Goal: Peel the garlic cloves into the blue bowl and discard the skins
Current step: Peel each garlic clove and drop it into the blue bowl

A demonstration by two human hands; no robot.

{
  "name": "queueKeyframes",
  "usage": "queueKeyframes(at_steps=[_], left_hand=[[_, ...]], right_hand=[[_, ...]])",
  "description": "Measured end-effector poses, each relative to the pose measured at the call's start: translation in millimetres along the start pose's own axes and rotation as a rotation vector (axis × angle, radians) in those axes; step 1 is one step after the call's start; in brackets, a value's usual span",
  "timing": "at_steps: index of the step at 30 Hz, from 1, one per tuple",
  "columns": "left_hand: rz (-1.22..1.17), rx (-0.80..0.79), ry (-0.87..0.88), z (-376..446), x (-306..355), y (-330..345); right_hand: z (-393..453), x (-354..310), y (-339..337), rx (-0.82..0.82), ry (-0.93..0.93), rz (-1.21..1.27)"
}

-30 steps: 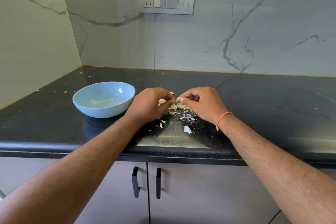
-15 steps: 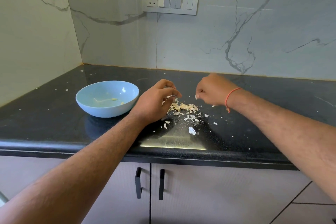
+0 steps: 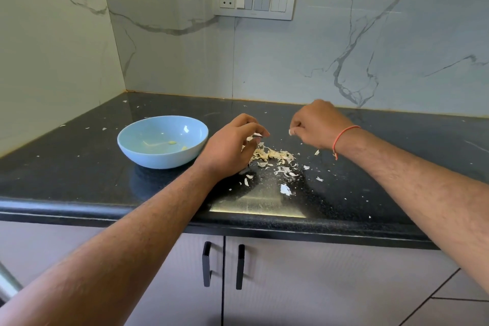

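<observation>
A blue bowl (image 3: pixel 148 152) sits on the black counter at the left, with a few small pale garlic bits inside. A pile of garlic skins (image 3: pixel 272 155) lies on the counter between my hands. My left hand (image 3: pixel 232 148) hovers just right of the bowl with curled fingers pinching a small pale piece, most likely a garlic clove (image 3: pixel 256 136). My right hand (image 3: pixel 316 124) is raised above the counter to the right of the pile, fingers curled, pinching a small white flake of skin (image 3: pixel 290 132).
Loose skin flakes are scattered over the black counter (image 3: pixel 397 180), including a larger white one (image 3: pixel 285 189) near the front edge. A marble wall with a switch panel (image 3: pixel 254 0) stands behind. Cabinet doors with black handles (image 3: pixel 223 266) are below.
My hands have pulled apart: the right hand moved right and up away from the left, taking a flake of skin. The left hand stayed near the pile.
</observation>
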State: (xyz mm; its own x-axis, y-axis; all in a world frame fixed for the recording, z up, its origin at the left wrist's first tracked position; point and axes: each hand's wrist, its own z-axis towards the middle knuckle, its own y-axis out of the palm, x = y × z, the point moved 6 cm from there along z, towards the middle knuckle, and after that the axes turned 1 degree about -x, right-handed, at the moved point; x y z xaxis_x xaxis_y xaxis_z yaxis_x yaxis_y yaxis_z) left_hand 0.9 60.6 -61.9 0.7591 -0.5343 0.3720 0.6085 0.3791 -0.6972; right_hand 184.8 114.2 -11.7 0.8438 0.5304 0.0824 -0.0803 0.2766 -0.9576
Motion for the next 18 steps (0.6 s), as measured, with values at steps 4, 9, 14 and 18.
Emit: queueKeyframes(at_steps=[4,9,14,18], left_hand=[[0.012,-0.005,-0.018,-1.3,1.0,0.2],[0.029,0.000,-0.050,-2.3,0.1,-0.8],[0.033,-0.001,-0.056,-1.7,0.2,-0.2],[0.047,-0.013,-0.064,-1.6,1.3,-0.7]], right_hand=[[-1.2,1.4,4.9,-0.088,-0.010,-0.023],[0.0,-3.8,9.9,-0.094,-0.027,-0.071],[3.4,-7.2,-5.1,0.016,-0.019,-0.079],[-0.6,-17.3,12.1,-0.101,-0.048,-0.130]])
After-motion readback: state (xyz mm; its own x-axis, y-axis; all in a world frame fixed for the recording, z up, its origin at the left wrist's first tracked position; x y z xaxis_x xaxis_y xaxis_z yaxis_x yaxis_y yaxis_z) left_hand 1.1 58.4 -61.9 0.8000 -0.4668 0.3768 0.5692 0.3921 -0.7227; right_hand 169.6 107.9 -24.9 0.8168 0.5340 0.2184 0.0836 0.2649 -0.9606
